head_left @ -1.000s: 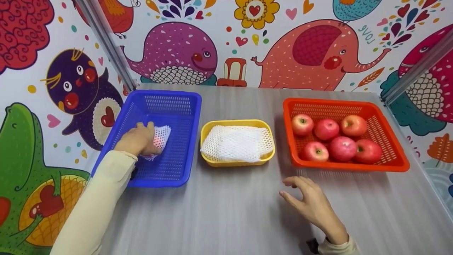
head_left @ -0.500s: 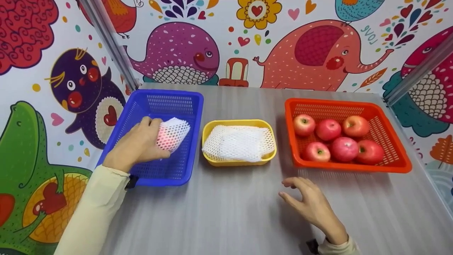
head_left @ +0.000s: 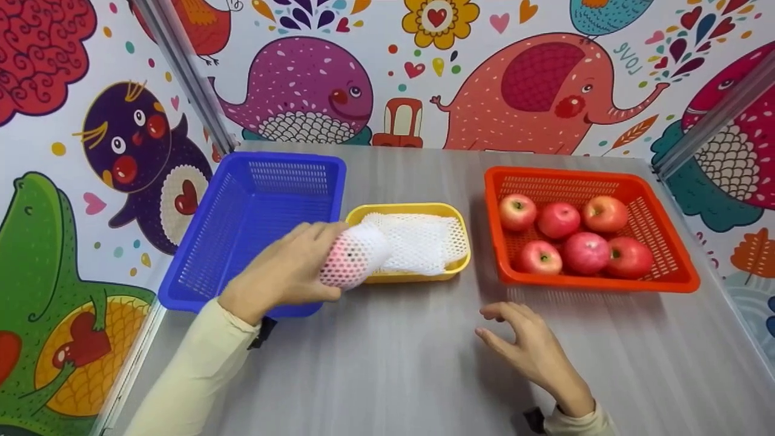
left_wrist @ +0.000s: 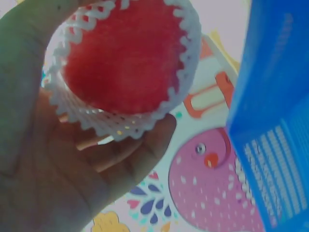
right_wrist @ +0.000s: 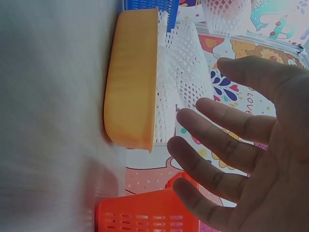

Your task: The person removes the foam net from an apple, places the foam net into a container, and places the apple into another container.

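My left hand [head_left: 287, 266] grips a red apple [left_wrist: 125, 58] wrapped in a white foam net sleeve [head_left: 369, 245]. It holds the apple above the gap between the blue basket [head_left: 336, 181] and the small yellow basket [head_left: 418, 278]. In the left wrist view the sleeve's open end shows the bare apple, with fingers curled round the netting. My right hand [head_left: 533, 351] hovers over the table in front of the red basket [head_left: 596, 284], fingers apart and holding nothing. Folded white foam nets [head_left: 418, 242] lie in the yellow basket, partly hidden by the wrapped apple.
Several unwrapped apples [head_left: 587, 253] sit in the red basket at the right. The grey table [head_left: 393, 363] is bounded by cartoon-printed walls [head_left: 387, 60] at the back and left, with metal posts [head_left: 187, 79] at the corners.
My left hand has lifted the net-wrapped apple out of the blue basket and carried it right, towards the yellow basket. The right hand stays about where it was.
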The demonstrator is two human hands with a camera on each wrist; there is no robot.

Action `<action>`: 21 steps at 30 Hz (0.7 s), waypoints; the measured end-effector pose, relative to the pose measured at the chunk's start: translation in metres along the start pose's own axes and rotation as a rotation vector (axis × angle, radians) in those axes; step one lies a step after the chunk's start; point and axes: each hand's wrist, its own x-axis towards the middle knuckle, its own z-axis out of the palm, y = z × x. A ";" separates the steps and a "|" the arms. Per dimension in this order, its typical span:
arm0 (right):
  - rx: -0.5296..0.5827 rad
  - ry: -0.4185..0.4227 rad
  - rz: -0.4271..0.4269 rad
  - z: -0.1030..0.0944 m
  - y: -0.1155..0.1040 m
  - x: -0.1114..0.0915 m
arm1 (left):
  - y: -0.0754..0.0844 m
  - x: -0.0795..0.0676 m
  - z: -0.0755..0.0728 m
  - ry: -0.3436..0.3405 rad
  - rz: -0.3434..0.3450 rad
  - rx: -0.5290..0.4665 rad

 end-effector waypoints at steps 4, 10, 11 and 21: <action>-0.003 -0.003 0.006 0.000 0.001 -0.001 | 0.009 0.005 0.015 -0.013 0.076 0.003; -0.009 0.006 -0.002 0.000 0.001 -0.003 | 0.024 0.009 0.049 -0.005 0.189 0.020; -0.010 0.007 -0.005 0.000 0.001 -0.003 | 0.027 0.010 0.056 -0.007 0.205 0.024; -0.006 -0.005 0.010 0.004 0.002 -0.004 | 0.036 0.011 0.094 0.031 0.251 0.035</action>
